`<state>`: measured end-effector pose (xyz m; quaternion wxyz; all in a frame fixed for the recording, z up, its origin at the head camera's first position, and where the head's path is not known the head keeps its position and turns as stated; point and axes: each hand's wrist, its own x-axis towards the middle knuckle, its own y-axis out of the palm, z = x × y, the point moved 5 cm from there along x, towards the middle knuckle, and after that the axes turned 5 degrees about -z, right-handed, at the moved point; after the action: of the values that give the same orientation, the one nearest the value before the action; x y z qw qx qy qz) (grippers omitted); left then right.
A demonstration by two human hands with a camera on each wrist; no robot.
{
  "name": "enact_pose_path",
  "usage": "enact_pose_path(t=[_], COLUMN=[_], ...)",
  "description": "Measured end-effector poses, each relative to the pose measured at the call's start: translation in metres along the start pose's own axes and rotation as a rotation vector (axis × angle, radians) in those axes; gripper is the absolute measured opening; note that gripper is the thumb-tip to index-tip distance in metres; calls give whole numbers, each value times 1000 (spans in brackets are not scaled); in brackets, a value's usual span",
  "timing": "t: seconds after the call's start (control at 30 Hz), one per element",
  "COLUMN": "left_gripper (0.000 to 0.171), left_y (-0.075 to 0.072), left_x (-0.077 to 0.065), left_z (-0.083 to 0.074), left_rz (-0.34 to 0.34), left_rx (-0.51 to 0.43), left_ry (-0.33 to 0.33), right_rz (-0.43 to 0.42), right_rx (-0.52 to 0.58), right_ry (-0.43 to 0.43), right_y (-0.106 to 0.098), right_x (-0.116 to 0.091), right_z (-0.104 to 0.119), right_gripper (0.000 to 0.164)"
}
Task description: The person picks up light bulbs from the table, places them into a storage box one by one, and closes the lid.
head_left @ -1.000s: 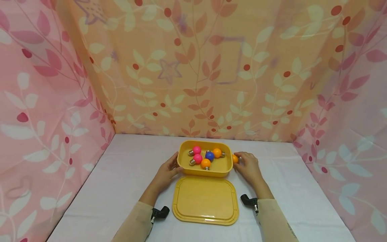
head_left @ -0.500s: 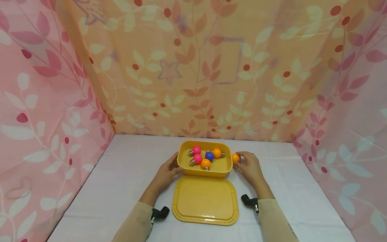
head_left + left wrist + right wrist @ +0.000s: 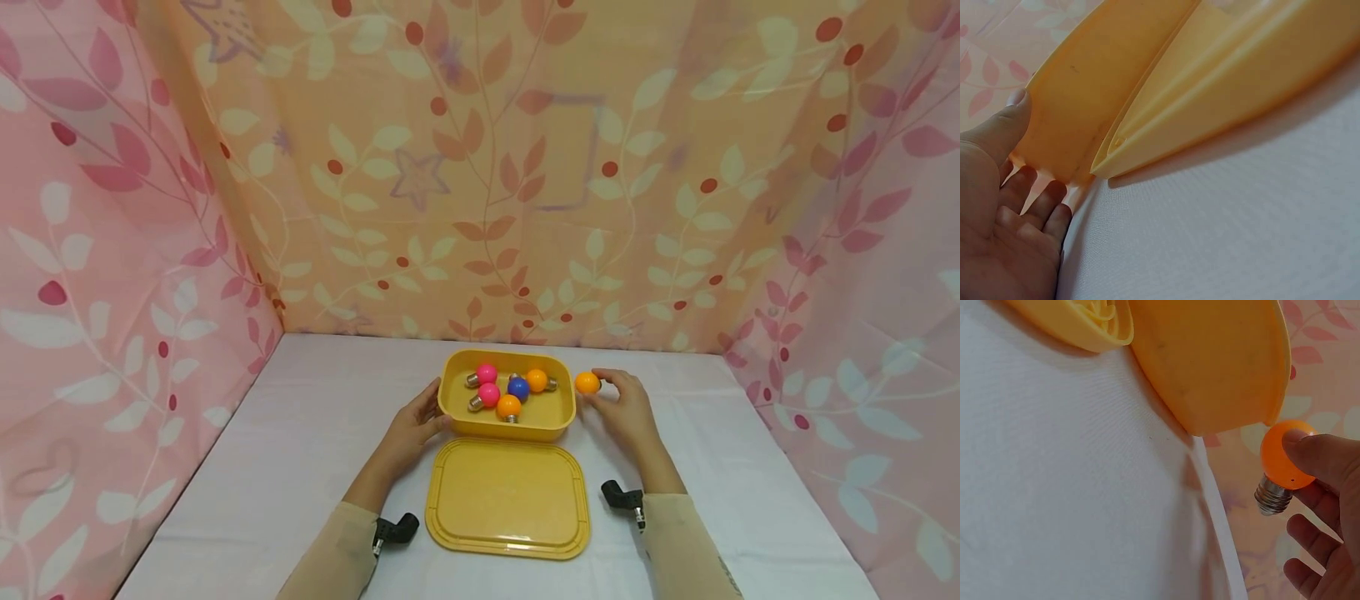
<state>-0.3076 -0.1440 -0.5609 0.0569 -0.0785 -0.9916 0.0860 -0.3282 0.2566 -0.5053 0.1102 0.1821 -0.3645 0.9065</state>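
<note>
An orange light bulb (image 3: 587, 382) is pinched between thumb and fingers of my right hand (image 3: 624, 410), just outside the box's right end. In the right wrist view, the thumb presses the orange globe and the silver screw base (image 3: 1274, 495) points downward. My left hand (image 3: 408, 427) rests against the left end of the yellow box (image 3: 450, 417), thumb at its front corner and fingers loosely bent. Inside the box lie two pink bulbs (image 3: 488, 395), a blue bulb (image 3: 518, 387) and two more orange bulbs (image 3: 508, 407).
In front of the box, the yellow lid (image 3: 507, 498) lies flat on the white tabletop (image 3: 315, 400). Floral cloth (image 3: 480, 208) hangs behind and at both sides. Black camera mounts (image 3: 621, 495) are strapped at the wrists.
The right hand and its orange bulb have shifted slightly up and right, opening a small gap from the box's end. The left hand stays at the box.
</note>
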Motion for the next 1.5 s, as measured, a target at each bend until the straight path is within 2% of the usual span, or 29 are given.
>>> enact_pose_path(t=[0.43, 0.67, 0.97, 1.07, 1.3, 1.4, 1.5], left_gripper=[76, 77, 76, 76, 76, 76, 76], left_y=[2, -3, -5, -4, -3, -1, -1], left_x=[0, -1, -3, -1, 2, 2, 2], left_z=[-2, 0, 1, 1, 0, -2, -3], left_rz=[8, -6, -1, -4, -4, 4, -1], left_rx=[-18, 3, 7, 7, 35, 41, 35], left_ry=[1, 0, -14, -13, -1, 6, 4], right_rz=[-34, 29, 223, 288, 455, 544, 627], right_rx=[48, 68, -18, -25, -95, -115, -119], right_ry=[-64, -79, -157, -177, -284, -290, -256], right_y=[-19, -12, 4, 9, 18, 19, 21], right_x=[3, 8, 22, 29, 40, 43, 46], right_z=[30, 54, 84, 90, 97, 98, 96], right_gripper=[48, 49, 42, 41, 40, 39, 38])
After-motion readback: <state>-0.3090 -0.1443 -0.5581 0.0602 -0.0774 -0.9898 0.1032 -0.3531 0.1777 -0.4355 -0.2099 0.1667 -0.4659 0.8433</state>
